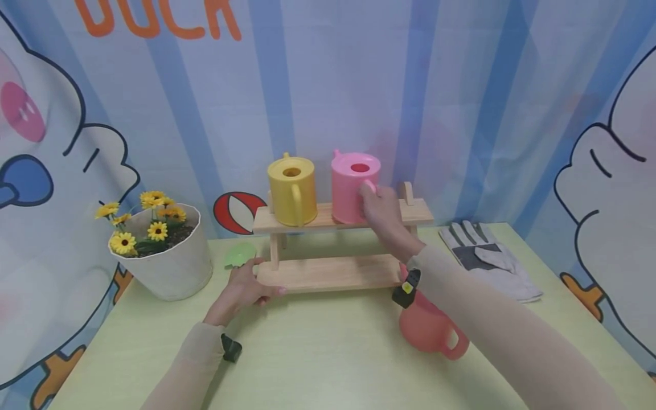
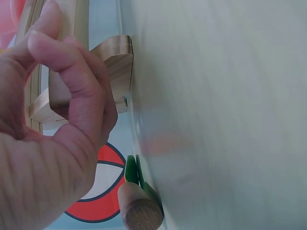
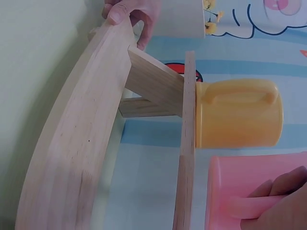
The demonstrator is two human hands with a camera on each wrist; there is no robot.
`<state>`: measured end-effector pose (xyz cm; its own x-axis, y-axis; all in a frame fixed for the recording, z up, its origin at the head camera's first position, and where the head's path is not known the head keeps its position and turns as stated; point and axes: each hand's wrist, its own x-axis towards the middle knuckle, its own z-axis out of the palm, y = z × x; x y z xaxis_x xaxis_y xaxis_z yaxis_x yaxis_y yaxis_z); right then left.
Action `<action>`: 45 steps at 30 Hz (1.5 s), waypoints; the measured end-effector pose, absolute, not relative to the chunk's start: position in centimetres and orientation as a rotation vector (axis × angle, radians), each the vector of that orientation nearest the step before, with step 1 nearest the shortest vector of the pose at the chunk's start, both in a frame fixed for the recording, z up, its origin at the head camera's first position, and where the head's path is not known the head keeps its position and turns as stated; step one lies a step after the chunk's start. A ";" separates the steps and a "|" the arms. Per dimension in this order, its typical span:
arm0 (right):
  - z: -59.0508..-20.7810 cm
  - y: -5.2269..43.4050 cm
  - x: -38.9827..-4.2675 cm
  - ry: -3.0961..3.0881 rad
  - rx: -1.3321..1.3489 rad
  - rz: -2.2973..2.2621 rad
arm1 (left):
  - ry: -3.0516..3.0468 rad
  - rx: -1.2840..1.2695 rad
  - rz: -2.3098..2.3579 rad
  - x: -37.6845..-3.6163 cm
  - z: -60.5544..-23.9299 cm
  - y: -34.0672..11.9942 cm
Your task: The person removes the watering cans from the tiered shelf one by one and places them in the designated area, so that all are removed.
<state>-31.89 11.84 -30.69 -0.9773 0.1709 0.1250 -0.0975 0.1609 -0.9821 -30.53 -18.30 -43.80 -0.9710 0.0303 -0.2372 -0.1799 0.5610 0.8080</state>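
Observation:
A two-tier wooden plant stand stands on the table. My left hand grips the left end of its lower board, the thumb along the front edge; the right wrist view shows this left hand on the board's far end. With my right hand I hold a pink watering can by its handle, upright, its base close over the upper board. To its left a yellow watering can stands on that board, handle facing me. A coral-red watering can is partly hidden under my right forearm.
A white pot of yellow flowers stands at the left. Behind my left hand lies a small garden tool with a green blade and a wooden handle. Grey-and-white work gloves lie at the right. A printed curtain hangs behind.

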 end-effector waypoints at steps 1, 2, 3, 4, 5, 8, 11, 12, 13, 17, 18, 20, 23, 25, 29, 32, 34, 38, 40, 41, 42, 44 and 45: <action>-30.7 11.9 -31.7 -2.231 -0.076 1.897 | 2.572 -0.123 1.367 -30.5 -43.8 -18.3; -30.6 12.0 -31.5 -2.237 -0.080 1.881 | 2.574 -0.119 1.364 -30.5 -43.8 -18.3; -30.6 12.1 -31.3 -2.240 -0.079 1.871 | 2.575 -0.117 1.359 -30.4 -43.8 -18.3; -30.6 12.2 -31.0 -2.246 -0.078 1.862 | 2.575 -0.115 1.359 -30.4 -43.7 -18.3; -30.6 12.3 -30.8 -2.251 -0.075 1.854 | 2.573 -0.114 1.359 -30.4 -43.7 -18.3; -30.6 12.6 -30.1 -2.258 -0.058 1.847 | 2.569 -0.113 1.353 -30.3 -43.6 -18.2; -30.7 12.9 -29.3 -2.276 -0.045 1.852 | 2.562 -0.114 1.352 -30.3 -43.5 -18.3; -30.7 13.0 -29.0 -2.281 -0.046 1.859 | 2.561 -0.114 1.350 -30.3 -43.5 -18.3; -30.7 13.1 -28.8 -2.288 -0.050 1.861 | 2.558 -0.114 1.350 -30.3 -43.5 -18.3; -30.8 13.4 -27.9 -2.295 -0.062 1.879 | 2.552 -0.109 1.350 -30.3 -43.5 -18.3; -30.9 13.4 -27.7 -2.293 -0.064 1.886 | 2.549 -0.109 1.353 -30.3 -43.5 -18.3; -31.0 13.5 -27.4 -2.286 -0.063 1.893 | 2.548 -0.111 1.351 -30.4 -43.5 -18.3; -31.3 13.6 -26.9 -2.284 -0.067 1.895 | 2.551 -0.122 1.344 -30.3 -43.5 -18.3; -31.5 13.7 -26.6 -2.286 -0.071 1.890 | 2.554 -0.130 1.336 -30.3 -43.5 -18.2; -32.0 13.9 -25.9 -2.287 -0.045 1.885 | 2.550 -0.145 1.331 -30.4 -43.6 -18.2; -32.3 14.1 -25.5 -2.274 -0.022 1.893 | 2.542 -0.151 1.337 -30.4 -43.6 -18.3; -32.5 14.2 -25.1 -2.275 -0.026 1.894 | 2.539 -0.146 1.346 -30.3 -43.5 -18.2; -32.9 14.2 -24.2 -2.303 -0.040 1.869 | 2.537 -0.130 1.366 -30.2 -43.4 -18.2; -33.0 14.3 -23.6 -2.324 -0.045 1.860 | 2.537 -0.129 1.372 -30.2 -43.3 -18.2; -33.1 14.3 -23.3 -2.329 -0.045 1.861 | 2.537 -0.125 1.372 -30.1 -43.3 -18.2; -33.2 14.3 -23.0 -2.331 -0.047 1.866 | 2.535 -0.125 1.372 -30.1 -43.3 -18.2; -33.3 14.2 -22.4 -2.335 -0.052 1.878 | 2.539 -0.122 1.369 -30.1 -43.3 -18.2; -33.4 14.2 -22.1 -2.338 -0.053 1.880 | 2.537 -0.123 1.370 -30.2 -43.4 -18.2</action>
